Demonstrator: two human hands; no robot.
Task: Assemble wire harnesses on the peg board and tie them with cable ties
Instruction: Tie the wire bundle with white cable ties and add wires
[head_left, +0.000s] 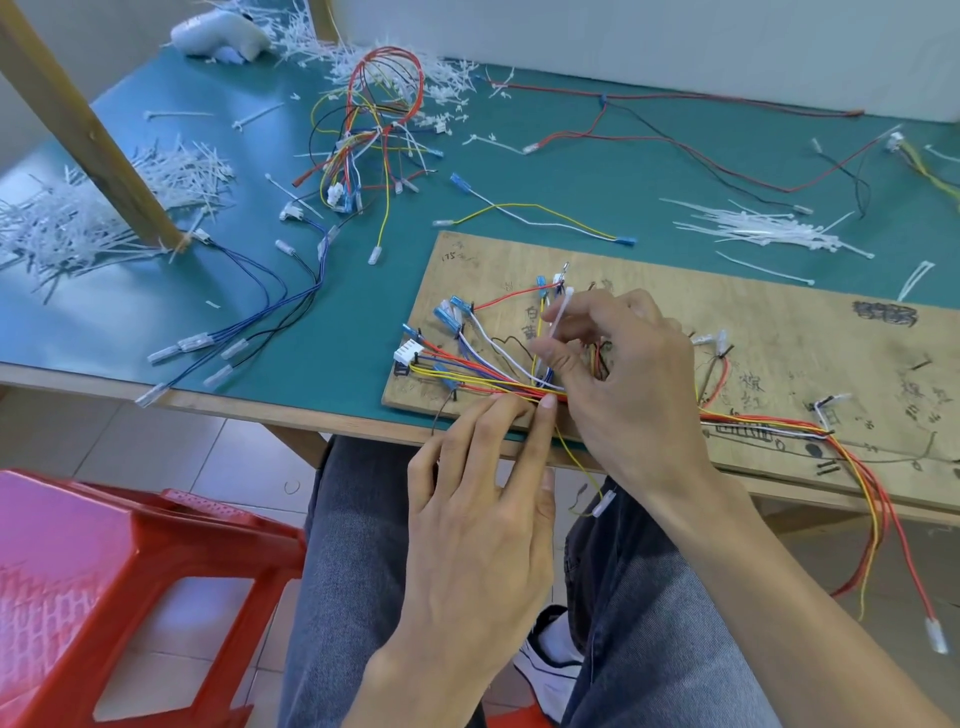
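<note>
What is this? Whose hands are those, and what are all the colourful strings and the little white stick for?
This is one picture, taken by a camera worn on a person's head, so you look down at their own two hands. They sit at a green table. On it lies a wooden board with small pegs, and coloured wires are laid between the pegs. They are electric wires, not string. The left hand presses the wires down with straight fingers. The right hand pinches a white cable tie, a plastic strip for binding wires into a bundle. More ties lie in a heap, and loose wires sit in a tangle farther back. The red thing is a plastic stool.
</note>
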